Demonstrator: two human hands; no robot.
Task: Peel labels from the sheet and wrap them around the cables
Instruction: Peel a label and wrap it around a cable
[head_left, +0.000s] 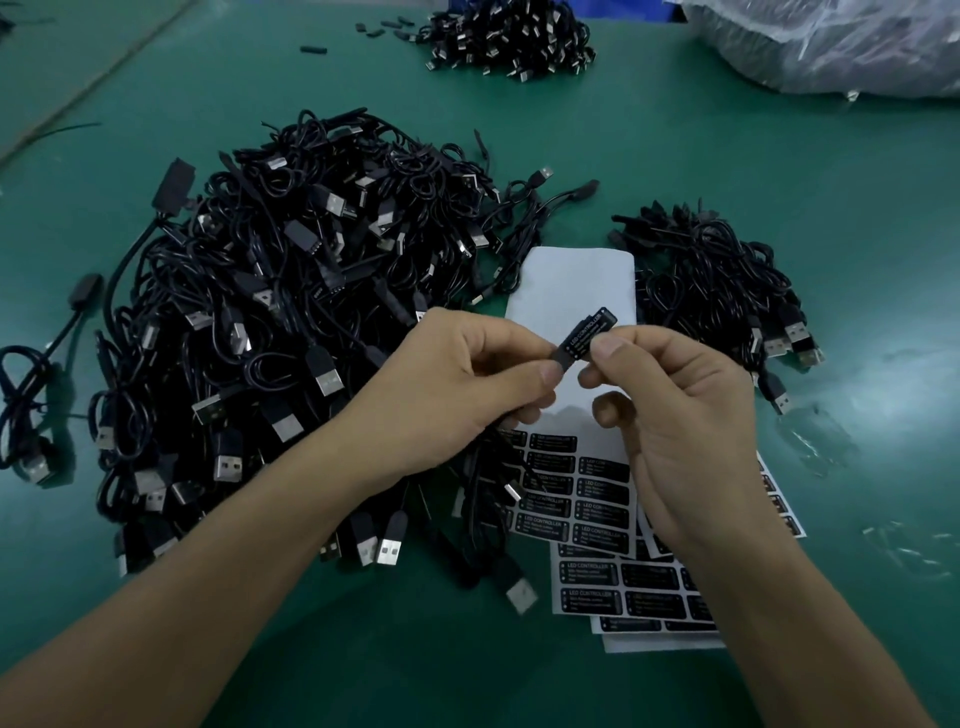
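Observation:
A black label (586, 332) printed "LED CONTROLLER" sits on the small controller body of a black cable. My left hand (457, 384) pinches that cable from the left, and its cord hangs down below the palm (488, 499). My right hand (675, 410) presses the label's right end between thumb and forefinger. Under both hands lies the white label sheet (571, 280), its upper part bare, with rows of black labels (597, 499) lower down. More label sheets (644, 597) lie stacked beneath it.
A large heap of black USB cables (291, 322) fills the green table (857, 218) to the left. A smaller cable bunch (727, 280) lies right of the sheet. Another pile (511, 36) and a clear plastic bag (831, 41) sit at the far edge.

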